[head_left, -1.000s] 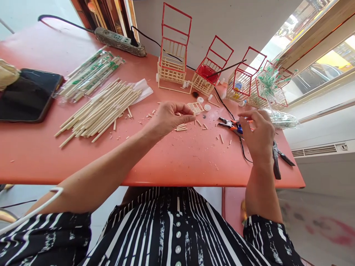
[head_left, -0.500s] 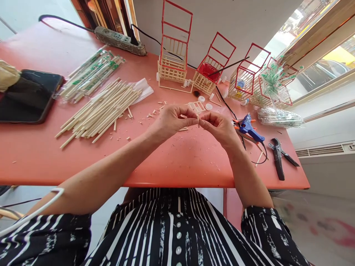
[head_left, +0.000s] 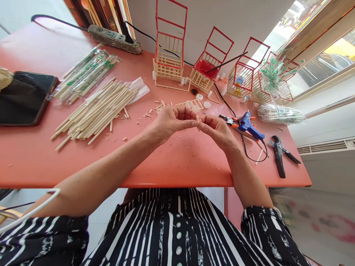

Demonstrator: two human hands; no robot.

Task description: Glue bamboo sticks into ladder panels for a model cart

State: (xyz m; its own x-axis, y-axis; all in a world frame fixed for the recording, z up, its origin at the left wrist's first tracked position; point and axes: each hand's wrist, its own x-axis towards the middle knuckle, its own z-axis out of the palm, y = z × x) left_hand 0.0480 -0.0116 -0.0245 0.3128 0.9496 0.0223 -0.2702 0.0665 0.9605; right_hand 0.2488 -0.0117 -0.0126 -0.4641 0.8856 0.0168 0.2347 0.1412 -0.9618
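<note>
Near the middle of the red table, my left hand (head_left: 175, 121) and my right hand (head_left: 215, 127) meet at the fingertips. Both pinch a short pale wooden stick piece (head_left: 198, 120) that stands roughly upright between them. Just behind the fingers lies a small ladder-like stick frame (head_left: 196, 105), partly hidden by my left hand. White round caps (head_left: 206, 105) are beside it. Short cut stick bits (head_left: 160, 106) are scattered behind my left hand. A blue glue gun (head_left: 249, 126) rests on orange-handled pliers to the right of my right hand.
Long sticks (head_left: 97, 111), wrapped sticks (head_left: 87, 75) and a black tablet (head_left: 26, 98) lie left. Red-and-pale stick chairs (head_left: 169, 68) line the wall, near a power strip (head_left: 115, 38). Black-handled cutters (head_left: 279, 157) lie right, below a plastic-wrapped bundle (head_left: 280, 113).
The view has shifted slightly. My right hand has moved a little left and down from the pliers, whose jaws now show. Both hands still pinch the small stick piece.
</note>
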